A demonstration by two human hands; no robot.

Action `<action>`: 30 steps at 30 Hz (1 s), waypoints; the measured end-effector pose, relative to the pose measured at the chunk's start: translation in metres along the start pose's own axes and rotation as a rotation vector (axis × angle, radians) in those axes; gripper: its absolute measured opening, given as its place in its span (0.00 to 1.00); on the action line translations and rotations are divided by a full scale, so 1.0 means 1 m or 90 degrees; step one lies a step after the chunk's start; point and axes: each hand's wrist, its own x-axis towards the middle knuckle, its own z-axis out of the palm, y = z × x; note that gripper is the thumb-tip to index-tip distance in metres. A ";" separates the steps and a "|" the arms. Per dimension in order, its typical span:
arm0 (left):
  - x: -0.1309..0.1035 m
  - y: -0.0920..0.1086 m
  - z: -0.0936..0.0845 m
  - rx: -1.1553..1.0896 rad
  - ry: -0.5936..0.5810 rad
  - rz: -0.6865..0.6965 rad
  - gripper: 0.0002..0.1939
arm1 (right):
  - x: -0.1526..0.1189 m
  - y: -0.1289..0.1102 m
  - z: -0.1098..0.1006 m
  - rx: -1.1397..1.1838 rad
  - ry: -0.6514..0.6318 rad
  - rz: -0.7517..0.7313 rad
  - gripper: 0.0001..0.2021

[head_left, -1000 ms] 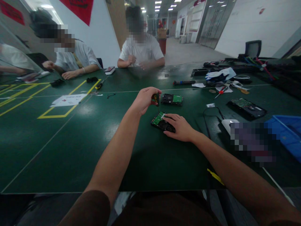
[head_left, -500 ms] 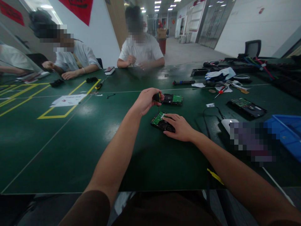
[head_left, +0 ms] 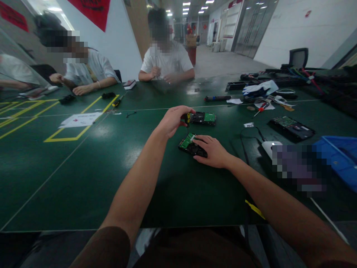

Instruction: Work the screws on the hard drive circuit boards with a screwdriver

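Observation:
A hard drive (head_left: 187, 144) lies circuit-board side up on the green table in front of me. My right hand (head_left: 212, 150) holds it at its right end, fingers over the top and thumb along the near edge. In my left hand (head_left: 178, 118) is a screwdriver (head_left: 187, 118) with a black and yellow handle, closed between fingers and thumb. Its thin shaft points down to the far edge of the drive's green board; the exact tip contact is too small to make out. Just behind lies a second hard drive (head_left: 205, 118), partly covered by my left fingertips.
Another drive (head_left: 292, 127) lies at the right, near a blue bin (head_left: 338, 158) and a cabled, blurred-out device (head_left: 295, 165). A red-tipped screwdriver (head_left: 261, 109), gloves (head_left: 260, 88) and a dark tool (head_left: 218, 98) sit farther back. Several people work across the table (head_left: 83, 178).
My left fingers have opened out and shifted on the screwdriver handle, showing more of its yellow part. My right hand and the drive under it stay in place.

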 end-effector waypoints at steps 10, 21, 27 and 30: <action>-0.001 0.000 0.002 -0.052 0.011 -0.026 0.11 | -0.001 0.001 0.000 0.001 0.003 0.003 0.36; 0.002 0.000 0.000 -0.038 0.015 -0.015 0.08 | 0.001 -0.003 -0.004 0.004 -0.009 0.009 0.36; 0.003 0.000 -0.002 -0.008 0.022 -0.012 0.10 | 0.000 0.000 -0.002 0.003 -0.009 0.005 0.37; 0.002 0.000 -0.002 -0.029 0.011 -0.018 0.11 | 0.000 0.000 -0.001 0.002 -0.005 0.003 0.36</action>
